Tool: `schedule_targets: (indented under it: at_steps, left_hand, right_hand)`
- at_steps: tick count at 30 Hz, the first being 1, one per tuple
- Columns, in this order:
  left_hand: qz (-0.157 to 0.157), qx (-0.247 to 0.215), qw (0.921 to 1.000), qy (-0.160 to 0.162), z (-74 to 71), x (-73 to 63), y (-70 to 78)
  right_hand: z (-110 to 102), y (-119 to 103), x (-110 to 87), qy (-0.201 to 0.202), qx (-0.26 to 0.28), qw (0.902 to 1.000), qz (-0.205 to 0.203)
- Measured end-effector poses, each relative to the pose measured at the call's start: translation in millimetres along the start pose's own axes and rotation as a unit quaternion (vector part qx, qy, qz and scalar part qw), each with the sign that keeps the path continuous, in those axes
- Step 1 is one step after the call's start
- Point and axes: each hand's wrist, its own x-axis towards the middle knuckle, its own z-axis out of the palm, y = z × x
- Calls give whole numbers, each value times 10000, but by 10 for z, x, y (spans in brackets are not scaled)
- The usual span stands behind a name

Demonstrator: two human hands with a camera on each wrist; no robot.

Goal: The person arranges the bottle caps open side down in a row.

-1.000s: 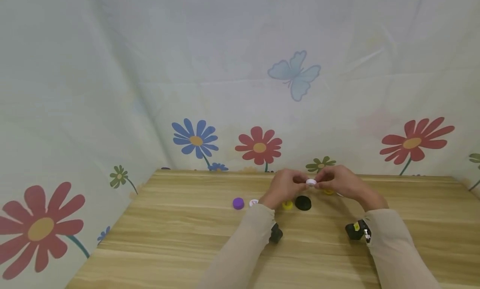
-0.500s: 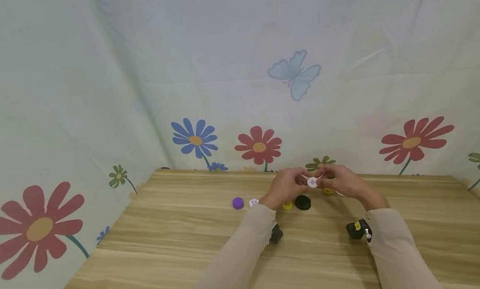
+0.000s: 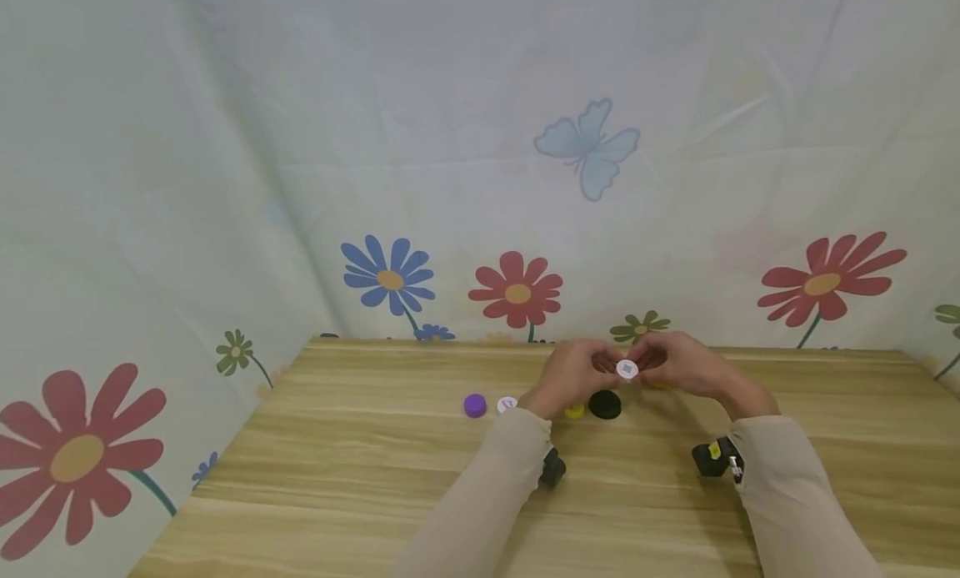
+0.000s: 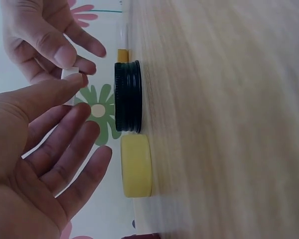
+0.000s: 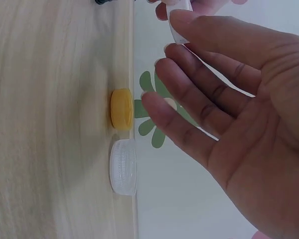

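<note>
Above the far part of the table, a small white bottle cap (image 3: 627, 369) is pinched from both sides. My left hand (image 3: 572, 374) holds its left edge between thumb and fingers; my right hand (image 3: 690, 366) holds the right edge. A greyish print marks the face turned to the head camera. In the right wrist view the cap (image 5: 180, 22) shows edge-on at the thumb. Just below the hands lie a black ribbed cap (image 4: 128, 97) and a yellow cap (image 4: 136, 166). An orange cap (image 5: 121, 109) and a clear ribbed cap (image 5: 123, 167) lie beneath the right hand.
Left of the left wrist, a purple cap (image 3: 475, 405) and a white cap with a pink mark (image 3: 507, 404) lie on the wooden table (image 3: 360, 453). A dark red object (image 4: 142, 236) edges into the left wrist view. A flowered curtain (image 3: 450, 169) hangs behind the table.
The white cap has turned from nearly edge-on to showing its printed face to the head camera, and the print has rotated. Both hands stay in nearly the same place, fingers shifting slightly.
</note>
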Motion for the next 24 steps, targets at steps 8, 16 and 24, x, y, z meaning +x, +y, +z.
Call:
schedule_targets:
  at_steps: [8, 16, 24]
  left_hand:
    - [56, -102, 9999, -115, -3, -8, 14]
    - [-56, -333, 9991, -272, 22, -23, 16]
    - [54, -99, 9990, -433, 29, -36, 57]
  right_hand:
    - [0, -14, 0, -38, -26, 10000, -19]
    - [-7, -17, -15, -253, -14, 9996, 136]
    - [6, -7, -19, -545, -42, 9976, 430]
